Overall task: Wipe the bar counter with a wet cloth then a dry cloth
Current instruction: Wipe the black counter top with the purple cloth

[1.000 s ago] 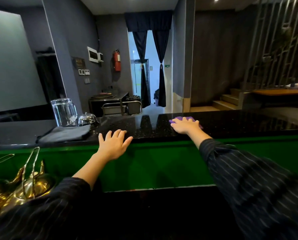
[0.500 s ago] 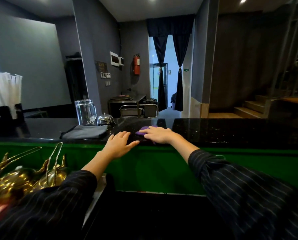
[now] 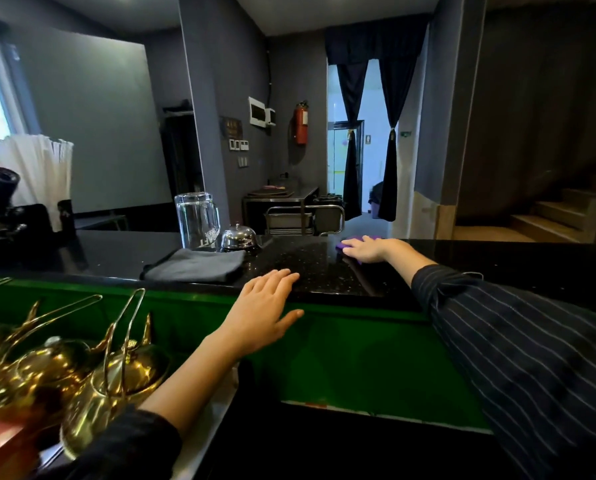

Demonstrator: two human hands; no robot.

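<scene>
Black speckled stone formed the bar counter (image 3: 324, 271), fronted in green. On its far side the right hand (image 3: 369, 249) lay pressed flat, fingers together, on a purple cloth (image 3: 347, 244) that showed only at its fingertips. Nearer, the left hand (image 3: 265, 311) rested open on the counter's near edge, fingers loosely spread, holding nothing. Just left of it lay a folded grey cloth (image 3: 194, 265), with a chrome call bell (image 3: 238, 236) and a glass pitcher (image 3: 197, 220) behind. Brass teapots (image 3: 82, 375) stood at near left.
</scene>
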